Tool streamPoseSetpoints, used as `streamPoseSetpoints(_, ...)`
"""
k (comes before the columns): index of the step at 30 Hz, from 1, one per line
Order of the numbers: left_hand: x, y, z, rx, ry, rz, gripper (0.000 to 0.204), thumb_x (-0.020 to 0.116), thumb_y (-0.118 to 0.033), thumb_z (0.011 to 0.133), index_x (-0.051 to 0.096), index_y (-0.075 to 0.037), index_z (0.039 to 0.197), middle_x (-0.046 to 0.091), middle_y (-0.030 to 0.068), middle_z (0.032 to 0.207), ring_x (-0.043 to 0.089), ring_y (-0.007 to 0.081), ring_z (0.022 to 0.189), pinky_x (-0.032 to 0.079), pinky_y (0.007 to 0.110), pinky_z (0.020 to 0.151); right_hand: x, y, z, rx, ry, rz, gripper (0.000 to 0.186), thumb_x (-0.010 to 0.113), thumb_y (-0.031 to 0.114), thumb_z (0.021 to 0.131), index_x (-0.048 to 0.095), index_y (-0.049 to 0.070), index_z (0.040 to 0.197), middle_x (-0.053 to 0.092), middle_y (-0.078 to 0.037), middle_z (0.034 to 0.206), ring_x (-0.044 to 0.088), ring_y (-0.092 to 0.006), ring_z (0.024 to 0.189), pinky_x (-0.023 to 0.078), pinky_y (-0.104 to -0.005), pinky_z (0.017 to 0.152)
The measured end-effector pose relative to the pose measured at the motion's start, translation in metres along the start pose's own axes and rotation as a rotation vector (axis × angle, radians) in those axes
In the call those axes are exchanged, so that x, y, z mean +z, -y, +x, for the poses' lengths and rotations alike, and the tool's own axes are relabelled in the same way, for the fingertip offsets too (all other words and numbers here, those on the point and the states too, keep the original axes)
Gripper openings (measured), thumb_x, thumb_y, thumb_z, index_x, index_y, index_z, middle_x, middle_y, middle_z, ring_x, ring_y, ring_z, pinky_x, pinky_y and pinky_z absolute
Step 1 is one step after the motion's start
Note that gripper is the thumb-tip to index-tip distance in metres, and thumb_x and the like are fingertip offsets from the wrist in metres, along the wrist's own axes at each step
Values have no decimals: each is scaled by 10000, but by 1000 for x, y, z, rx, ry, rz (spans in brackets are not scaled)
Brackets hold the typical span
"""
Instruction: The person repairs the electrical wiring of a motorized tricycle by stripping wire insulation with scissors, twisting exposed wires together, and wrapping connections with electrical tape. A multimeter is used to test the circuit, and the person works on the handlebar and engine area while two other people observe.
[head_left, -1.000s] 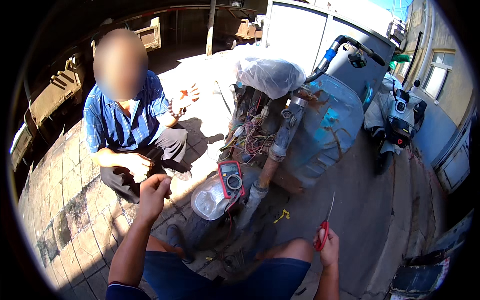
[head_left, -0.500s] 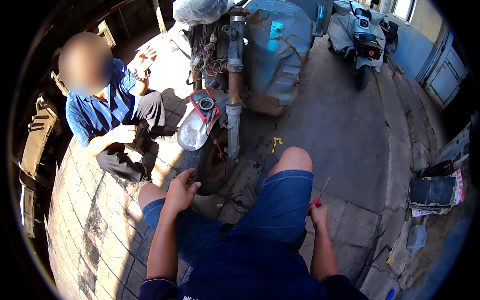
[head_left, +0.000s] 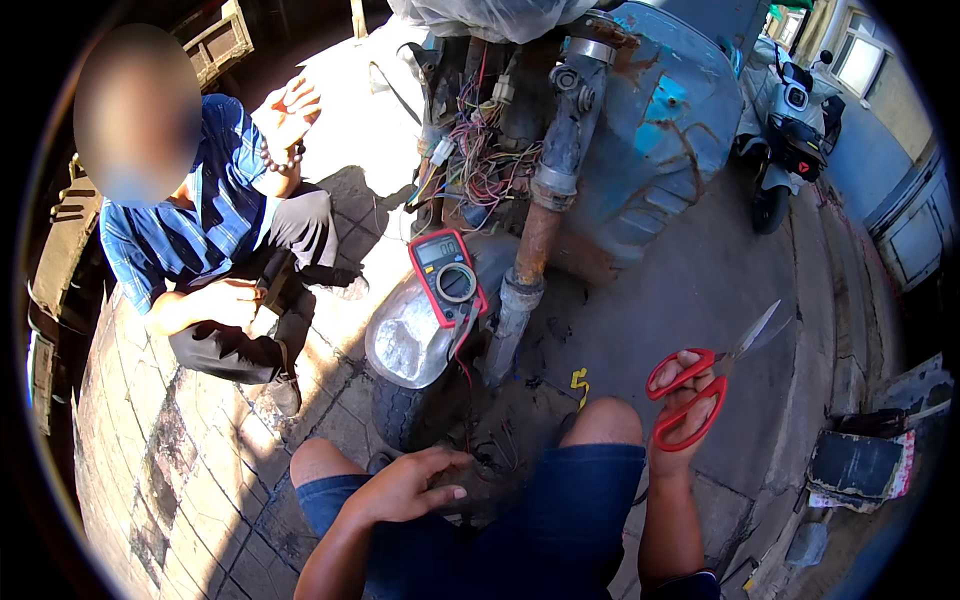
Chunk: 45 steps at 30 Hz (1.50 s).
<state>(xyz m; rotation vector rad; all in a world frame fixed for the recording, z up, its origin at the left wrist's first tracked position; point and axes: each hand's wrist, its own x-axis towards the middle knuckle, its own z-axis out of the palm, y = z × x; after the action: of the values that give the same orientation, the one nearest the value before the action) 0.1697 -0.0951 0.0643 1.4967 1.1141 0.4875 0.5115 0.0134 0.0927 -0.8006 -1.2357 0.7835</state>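
holds red-handled scissors [head_left: 720,384] up in the right hand [head_left: 688,418], above and outside the right knee [head_left: 608,420]; hooks fingers through both loops in a closed grip, likely for control. points the blades [head_left: 762,325] upward and outward, presumably for safety around the legs; shows them slightly parted. holds the left hand [head_left: 415,485] empty, half open, palm down, thumb apart from the loose fingers, over the inside of the left thigh; cannot tell contact with the leg from this angle.

just ahead, a red-and-grey multimeter [head_left: 448,280] propped face up on the silver mudguard [head_left: 410,330], probably for an easy view of dial and screen, with test leads [head_left: 466,372] trailing down beside the tyre [head_left: 400,410]. above, a loose tangle of coloured wires [head_left: 490,150] beside the rusty fork tube [head_left: 540,235]. higher, clear plastic wrap [head_left: 500,15] draped over the top, perhaps against dust.

to the right, a rust-streaked blue panel [head_left: 665,130]; on the ground, a yellow strip [head_left: 580,385]. to the left, a squatting co-worker [head_left: 230,190] with one hand raised and spread. farther off at right, a parked scooter [head_left: 790,120].
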Motion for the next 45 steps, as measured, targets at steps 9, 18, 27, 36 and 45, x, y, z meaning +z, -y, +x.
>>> streamPoseSetpoints(9,-91,-138,62,226,215,131,499,738,-118,861,615,-12,1333,654,218,1227,615,423,1148,507,490,989,79,-24,114,122,-20,-12,661,371,576,1079,505,-18,1336,583,-103,1001,550,-178,904,450,-319,825)
streamPoseSetpoints(18,-105,-371,130,199,220,163,524,737,-144,903,580,-3,1383,678,210,1218,640,393,1197,506,472,1022,18,125,199,532,-36,21,621,477,539,1064,523,-18,1334,602,-92,992,566,-161,886,455,-318,816)
streamPoseSetpoints(27,-78,-527,248,18,-83,-207,718,735,-115,975,327,18,1550,555,209,1442,616,265,1266,506,401,1069,-111,292,270,782,96,-62,469,634,328,1027,580,-25,1332,640,-50,995,592,-102,873,485,-271,753)
streamPoseSetpoints(36,-99,-551,392,122,-408,-1008,777,666,-192,1017,189,13,1595,430,235,1548,572,332,1309,487,443,1060,-179,359,330,792,-47,-288,363,685,177,950,646,-53,1228,636,0,800,596,-88,709,476,-256,635)
streamPoseSetpoints(45,-131,-544,461,397,-520,-1206,998,755,-47,886,120,-112,1654,352,152,1601,513,331,1381,451,458,1102,-177,348,477,712,423,-448,284,755,141,851,724,-62,1048,649,-44,712,605,-95,633,477,-271,585)
